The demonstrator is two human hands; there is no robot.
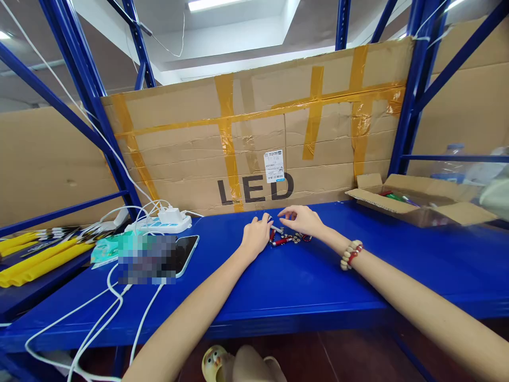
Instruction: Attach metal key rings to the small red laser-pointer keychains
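Note:
My left hand point(256, 237) is closed over the blue tabletop, its fingers curled around a small silver-ended piece point(270, 218) that is mostly hidden. Just to its right, my right hand point(303, 219) has thumb and fingers bent together in a pinch. Whatever lies between those fingertips is too small to make out. Below and between both hands sits a small pile of metal parts point(296, 238), with rings or clasps among them. One short red cylinder point(282, 241) with silver ends lies at its near side, and a silver rod point(277, 229) shows beside my left fingers.
At left are a phone point(186, 255), a white power strip point(175, 223) with plugs, and loose white cables point(115, 302). Yellow-sleeved items point(51, 260) lie beyond. An open carton point(421, 199) stands at right. Behind, a taped cardboard sheet point(191, 159) spans the blue rack posts point(415, 95).

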